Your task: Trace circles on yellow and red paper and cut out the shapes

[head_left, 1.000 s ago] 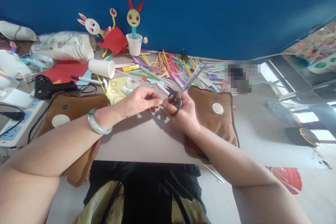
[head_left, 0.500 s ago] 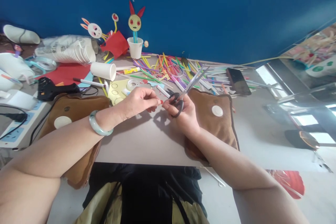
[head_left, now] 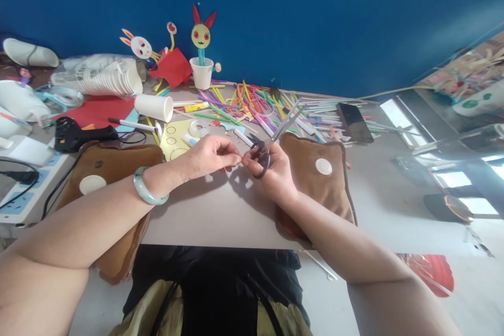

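Note:
My right hand (head_left: 275, 170) is wrapped around a pair of black-handled scissors (head_left: 264, 164), whose blades point away from me, up and to the right. Its thumb and index fingertip meet the fingertips of my left hand (head_left: 214, 155) above the table's middle. My left fingers are pinched on a small red piece, now almost wholly hidden between the fingertips. Beyond my hands lie a yellow sheet with drawn circles (head_left: 171, 129), a tape roll (head_left: 199, 127) and a white marker (head_left: 243, 137).
Brown cushions (head_left: 311, 184) flank my hands. At left are a black glue gun (head_left: 79, 135), a power strip (head_left: 18, 197) and stacked paper cups (head_left: 114, 80). Coloured straws (head_left: 244, 102), a rabbit figure in a cup (head_left: 201, 37) and a phone (head_left: 355, 123) line the blue wall (head_left: 275, 21).
My fingertips have closed together, covering the red piece that showed between them. The scissors have tilted slightly; both arms stay nearly in place.

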The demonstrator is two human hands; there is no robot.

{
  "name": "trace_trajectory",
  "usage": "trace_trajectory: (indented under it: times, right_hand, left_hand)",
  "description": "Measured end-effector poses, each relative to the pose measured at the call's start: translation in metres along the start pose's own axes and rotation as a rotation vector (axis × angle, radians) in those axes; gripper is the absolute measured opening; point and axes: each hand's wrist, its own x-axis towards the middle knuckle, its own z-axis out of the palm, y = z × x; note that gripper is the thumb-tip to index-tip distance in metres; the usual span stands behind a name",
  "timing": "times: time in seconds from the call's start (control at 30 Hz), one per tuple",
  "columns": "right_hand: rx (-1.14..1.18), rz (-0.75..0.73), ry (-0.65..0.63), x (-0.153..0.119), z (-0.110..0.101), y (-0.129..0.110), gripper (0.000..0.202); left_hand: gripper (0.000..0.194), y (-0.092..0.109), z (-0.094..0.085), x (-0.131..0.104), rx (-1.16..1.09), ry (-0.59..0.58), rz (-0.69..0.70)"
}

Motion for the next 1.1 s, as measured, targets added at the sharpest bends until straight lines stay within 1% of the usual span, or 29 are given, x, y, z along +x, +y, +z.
trace_trajectory:
  times: [0.13,0.2,0.27,0.43,0.53,0.63,0.8,1.1]
  right_hand:
    - [-0.018,-0.009,-0.027,-0.0011,-0.0002,-0.0028,0.043]
    - [-0.037,-0.012,-0.044,-0.0014,-0.0007,-0.0034,0.044]
    - [-0.058,-0.014,-0.073,-0.0016,-0.0014,-0.0034,0.046]
    - [-0.136,-0.021,-0.188,-0.003,-0.0023,-0.0031,0.056]
    - [-0.155,0.016,-0.25,-0.0038,-0.0017,-0.0029,0.058]
    - [-0.177,0.064,-0.261,-0.0039,-0.0007,-0.0026,0.059]
    - [-0.155,0.134,-0.293,-0.0036,0.0021,-0.0028,0.06]
    - [-0.092,0.158,-0.304,-0.0029,0.004,-0.0012,0.058]
  left_hand:
    - [0.013,-0.0006,-0.0014,0.0007,0.014,-0.034,0.019]
    - [0.013,0.0008,-0.0022,0.0004,0.02,-0.024,0.025]
    - [0.013,0.0033,-0.003,-0.0005,-0.004,0.023,0.049]
    - [0.015,0.0066,-0.0049,-0.0021,-0.185,0.198,0.14]
    - [0.017,0.0041,-0.005,-0.0011,-0.251,0.243,0.191]
    - [0.017,0.0012,-0.0042,0.0006,-0.31,0.278,0.21]
    - [0.016,0.0,-0.0027,0.0012,-0.365,0.28,0.208]
    - [0.015,-0.0001,-0.0025,-0.0002,-0.354,0.28,0.192]
